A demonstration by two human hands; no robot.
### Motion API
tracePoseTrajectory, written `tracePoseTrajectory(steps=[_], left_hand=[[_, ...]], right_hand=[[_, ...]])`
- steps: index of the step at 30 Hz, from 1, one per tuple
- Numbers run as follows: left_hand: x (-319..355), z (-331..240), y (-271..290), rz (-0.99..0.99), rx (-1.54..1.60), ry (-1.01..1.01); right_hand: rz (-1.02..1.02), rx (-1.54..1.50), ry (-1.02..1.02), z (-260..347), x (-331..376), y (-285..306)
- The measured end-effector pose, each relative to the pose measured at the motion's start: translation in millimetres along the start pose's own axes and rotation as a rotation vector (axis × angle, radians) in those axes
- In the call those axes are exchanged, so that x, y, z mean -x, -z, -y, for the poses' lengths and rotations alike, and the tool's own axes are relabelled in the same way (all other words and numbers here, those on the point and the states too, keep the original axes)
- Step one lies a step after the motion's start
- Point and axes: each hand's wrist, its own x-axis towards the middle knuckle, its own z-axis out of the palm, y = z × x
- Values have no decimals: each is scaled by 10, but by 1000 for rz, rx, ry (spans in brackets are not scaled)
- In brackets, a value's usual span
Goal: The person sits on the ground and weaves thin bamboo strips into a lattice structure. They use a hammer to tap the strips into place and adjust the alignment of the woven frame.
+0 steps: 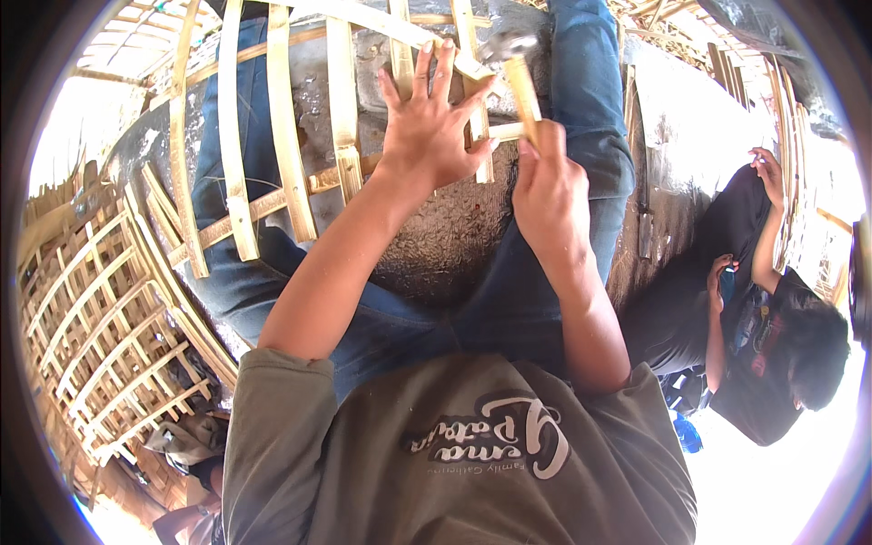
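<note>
My left hand [431, 136] lies with fingers spread over a lattice of pale bamboo slats [289, 136], near a slanting strip on its far side. My right hand [550, 186], just to the right, is closed round the light wooden handle [521, 89] of a hammer. Its metal head is smeared by motion, close to the fingers of my left hand. Several narrow slats run toward me and cross a long strip [241, 218] at the lattice's left. The lattice rests across my legs and a dark, worn block between them; my palm hides some of its joints.
Finished-looking bamboo lattice panels [113, 336] are piled at the left. A person in dark clothes [772, 336] sits close by on the right, beside upright bamboo strips [799, 182]. Part of another person [195, 518] shows at the lower left.
</note>
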Motion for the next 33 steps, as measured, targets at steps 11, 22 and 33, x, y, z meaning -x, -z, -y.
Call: tracePoseTrajectory(steps=[11, 22, 33], left_hand=[[28, 0, -26, 4, -42, 4], [24, 9, -10, -5, -3, -12], [20, 3, -23, -11, -27, -12]], right_hand=[[-83, 34, 84, -99, -49, 282], [-34, 42, 114, -75, -44, 213], [87, 299, 481, -546, -467, 564]])
